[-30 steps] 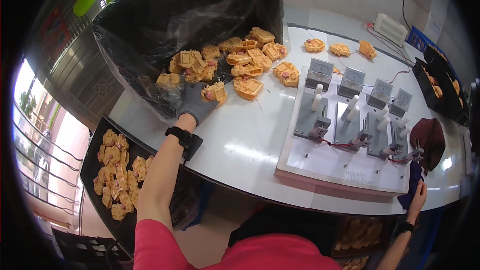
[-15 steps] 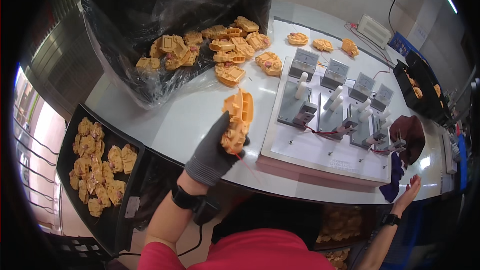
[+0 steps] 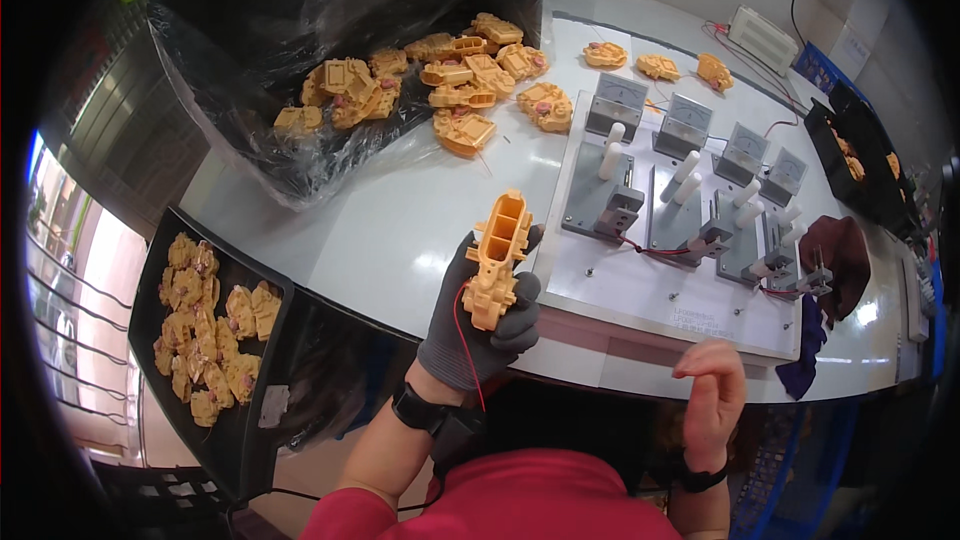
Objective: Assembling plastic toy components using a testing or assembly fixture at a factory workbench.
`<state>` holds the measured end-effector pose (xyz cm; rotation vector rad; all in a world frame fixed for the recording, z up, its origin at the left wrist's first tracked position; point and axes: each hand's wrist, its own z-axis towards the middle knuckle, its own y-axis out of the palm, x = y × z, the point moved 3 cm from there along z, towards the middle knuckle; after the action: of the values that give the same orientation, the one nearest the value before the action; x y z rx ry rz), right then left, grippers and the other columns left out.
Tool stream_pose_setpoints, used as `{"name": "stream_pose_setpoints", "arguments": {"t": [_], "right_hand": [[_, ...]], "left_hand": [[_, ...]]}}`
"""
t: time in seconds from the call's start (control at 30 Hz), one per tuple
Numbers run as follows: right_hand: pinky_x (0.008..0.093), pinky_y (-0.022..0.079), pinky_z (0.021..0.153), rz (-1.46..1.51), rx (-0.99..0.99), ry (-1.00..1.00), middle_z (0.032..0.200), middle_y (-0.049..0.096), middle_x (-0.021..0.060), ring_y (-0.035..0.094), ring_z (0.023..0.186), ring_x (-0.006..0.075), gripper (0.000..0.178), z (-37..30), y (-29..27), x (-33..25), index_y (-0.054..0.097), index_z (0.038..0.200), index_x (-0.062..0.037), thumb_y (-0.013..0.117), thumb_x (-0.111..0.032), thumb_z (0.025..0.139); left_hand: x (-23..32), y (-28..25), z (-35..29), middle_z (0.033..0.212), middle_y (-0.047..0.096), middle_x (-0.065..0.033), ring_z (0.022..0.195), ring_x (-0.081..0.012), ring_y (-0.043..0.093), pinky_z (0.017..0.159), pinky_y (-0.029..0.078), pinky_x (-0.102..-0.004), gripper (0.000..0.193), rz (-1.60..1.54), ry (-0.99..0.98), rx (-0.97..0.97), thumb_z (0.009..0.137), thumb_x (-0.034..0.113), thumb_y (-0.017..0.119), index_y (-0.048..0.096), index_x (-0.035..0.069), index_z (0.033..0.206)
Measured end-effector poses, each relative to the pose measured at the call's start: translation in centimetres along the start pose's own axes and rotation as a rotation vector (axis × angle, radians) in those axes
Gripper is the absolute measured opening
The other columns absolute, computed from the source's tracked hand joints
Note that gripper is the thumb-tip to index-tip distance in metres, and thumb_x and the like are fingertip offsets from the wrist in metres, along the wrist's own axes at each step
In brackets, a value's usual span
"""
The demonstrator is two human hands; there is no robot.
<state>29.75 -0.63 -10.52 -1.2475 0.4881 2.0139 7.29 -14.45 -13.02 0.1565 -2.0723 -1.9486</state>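
Observation:
My left hand (image 3: 470, 325), in a grey glove, is closed round a yellow-orange plastic housing (image 3: 497, 245). The housing stands nearly upright with its hollow compartments turned up, and a thin red wire hangs from it past my wrist. Bare and loosely bent, my right hand (image 3: 712, 395) holds nothing; it is in front of the table's near edge. Beyond it stands a white test board (image 3: 640, 285) bearing grey fixtures, white posts and several small dial meters (image 3: 683, 125). More housings (image 3: 465, 130) lie on the table behind my left hand.
A black bin lined with clear plastic (image 3: 270, 155) lies at the back left, housings spilling from it. Lower left is a black tray (image 3: 265, 420) of housings. Another black bin (image 3: 860, 165) and a dark red cloth (image 3: 835, 255) are at right. A white box (image 3: 765, 40) stands behind.
My left hand has drawn nearer and slightly right, turning the housing so its compartments face up. My right hand has moved left from the table's right side, its fingers now bent.

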Motion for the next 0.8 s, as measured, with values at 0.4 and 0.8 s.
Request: {"name": "stream_pose_setpoints", "arguments": {"t": [0.4, 0.8], "right_hand": [[0.0277, 0.043, 0.085, 0.044, -0.183, 0.111, 0.105, 0.054, 0.0088, 0.053, 0.094, 0.0161, 0.018, 3.7, 4.6, 1.1, 0.055, 0.107, -0.0004, 0.058, 0.002, 0.09], [0.028, 0.041, 0.088, -0.041, -0.171, 0.043, 0.11, 0.052, 0.0082, 0.049, 0.097, 0.0161, 0.024, 5.3, 6.4, 2.7, 0.054, 0.112, -0.0008, 0.061, 0.0, 0.089]], "left_hand": [[2.0, -0.8, -1.1, 0.088, 0.06, -0.0062, 0.049, -0.0114, 0.044, 0.042, 0.034, -0.0246, 0.053, 0.179, 0.1, 0.038, 0.1, 0.052, 0.039, 0.046, 0.011, 0.133], [1.5, -0.9, -1.9, 0.132, 0.055, -0.009, 0.104, -0.0197, 0.058, 0.085, 0.049, -0.036, 0.057, -0.456, 0.144, -0.191, 0.094, 0.048, 0.051, 0.048, 0.011, 0.136]]}}
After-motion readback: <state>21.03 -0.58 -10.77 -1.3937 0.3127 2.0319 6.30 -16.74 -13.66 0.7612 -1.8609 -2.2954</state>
